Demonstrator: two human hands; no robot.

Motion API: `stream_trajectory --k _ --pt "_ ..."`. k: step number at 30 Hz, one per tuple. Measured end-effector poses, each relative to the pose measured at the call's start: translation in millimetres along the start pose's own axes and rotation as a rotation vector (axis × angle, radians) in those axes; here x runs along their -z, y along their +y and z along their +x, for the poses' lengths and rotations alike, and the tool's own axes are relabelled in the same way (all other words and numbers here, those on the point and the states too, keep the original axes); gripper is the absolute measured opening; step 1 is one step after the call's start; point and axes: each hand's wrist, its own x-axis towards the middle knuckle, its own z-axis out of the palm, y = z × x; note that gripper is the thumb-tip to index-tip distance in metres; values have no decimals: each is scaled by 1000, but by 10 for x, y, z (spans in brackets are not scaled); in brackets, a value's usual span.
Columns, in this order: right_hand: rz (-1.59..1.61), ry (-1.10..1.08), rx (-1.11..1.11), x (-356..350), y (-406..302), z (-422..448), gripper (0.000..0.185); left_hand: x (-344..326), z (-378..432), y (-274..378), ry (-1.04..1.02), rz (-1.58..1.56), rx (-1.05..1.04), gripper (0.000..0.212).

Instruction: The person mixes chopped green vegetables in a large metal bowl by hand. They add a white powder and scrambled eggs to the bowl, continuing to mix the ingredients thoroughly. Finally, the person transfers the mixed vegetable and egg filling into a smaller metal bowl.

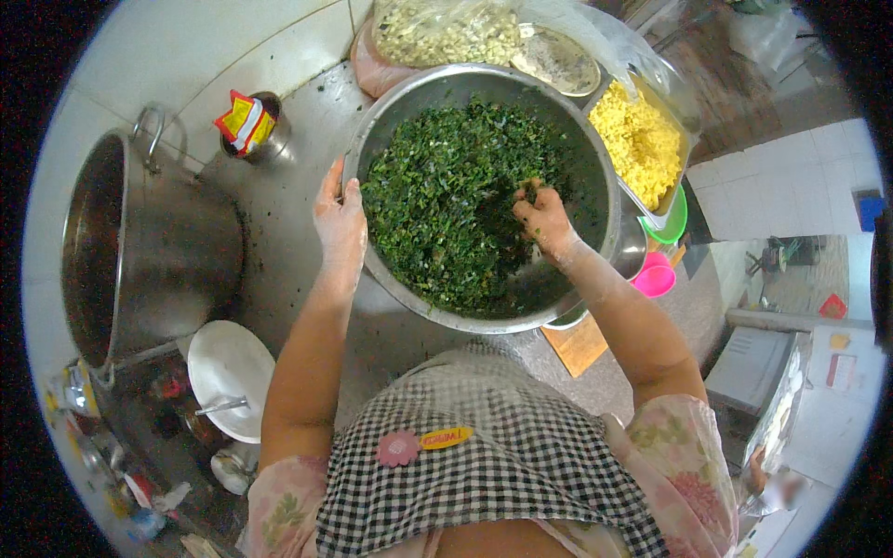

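Note:
A large stainless steel bowl [593,164] stands before me, with a deep heap of finely chopped greens [432,188] inside. My left hand [342,216], whitish with powder or residue, holds the bowl's left rim, thumb along the edge. Inside the bowl, at the right of the heap, my right hand [548,220] has its fingers curled into the greens, and bits cling to them. Its fingertips are partly hidden by the greens. Just below that hand some of the bowl's bare bottom shows.
At left stand a big steel pot [174,244], a steel cup with a packet [248,125] and a white bowl [230,380]. A tray of yellow crumbled food [638,143], a pink cup [654,275] and a wooden board [575,345] lie right. A bag of chopped food [446,31] is behind.

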Motion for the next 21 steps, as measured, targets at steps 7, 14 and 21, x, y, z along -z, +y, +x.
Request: stream_trajectory --k 7,14,21 --pt "-321 -121 142 -55 -26 24 29 97 -38 224 -20 290 21 39" --pt "-152 -44 235 -93 232 -37 27 5 38 -16 -74 148 99 41" --pt "39 -128 83 -124 -129 -386 29 103 48 9 -125 191 15 41"
